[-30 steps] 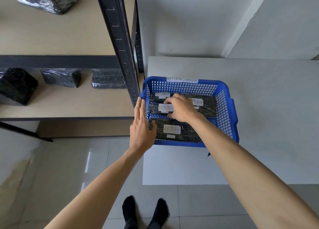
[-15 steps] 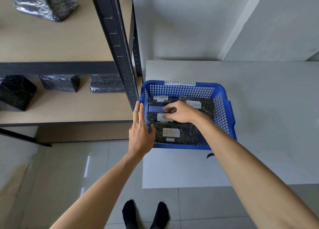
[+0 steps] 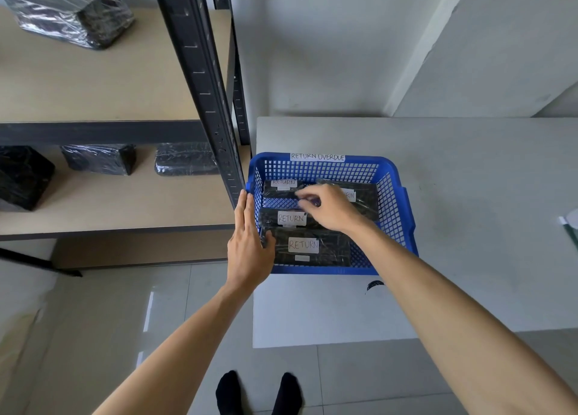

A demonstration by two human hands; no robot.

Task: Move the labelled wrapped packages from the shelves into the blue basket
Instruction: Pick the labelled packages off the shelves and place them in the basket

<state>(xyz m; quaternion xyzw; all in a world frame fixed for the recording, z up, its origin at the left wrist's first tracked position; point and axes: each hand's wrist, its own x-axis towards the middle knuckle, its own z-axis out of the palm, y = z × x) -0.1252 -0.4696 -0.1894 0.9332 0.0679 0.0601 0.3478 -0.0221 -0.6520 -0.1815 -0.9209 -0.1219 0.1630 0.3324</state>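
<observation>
Nearest to us are two feet in black socks [image 3: 259, 392] on the pale floor tiles. Next comes our left hand [image 3: 248, 242], flat, with its fingers straight and close together, pressed on the outside of the blue basket's [image 3: 394, 177] left wall, the thumb hooked over the rim beside the nearest package. The basket sits at the near left corner of the grey table [image 3: 469, 195], just beside the black shelf post [image 3: 200, 80]. Inside it lie four black wrapped packages with white labels that say RETURN. The nearest package [image 3: 312, 247] lies along the front wall, and the second package [image 3: 291, 219] is just behind it. Our right hand [image 3: 328, 206] reaches into the basket over them with its fingers curled and pinched at the edge of the back right package [image 3: 362, 195]; we cannot tell if it really grips it. The back left package [image 3: 281, 188] lies against the far wall. A paper sign [image 3: 317, 157] on the far rim says RETURN OVERDUE. On the lower shelf [image 3: 125, 202] to the left sit three more dark packages [image 3: 100, 161], and on the top shelf sits one shiny wrapped bundle [image 3: 68, 11].
</observation>
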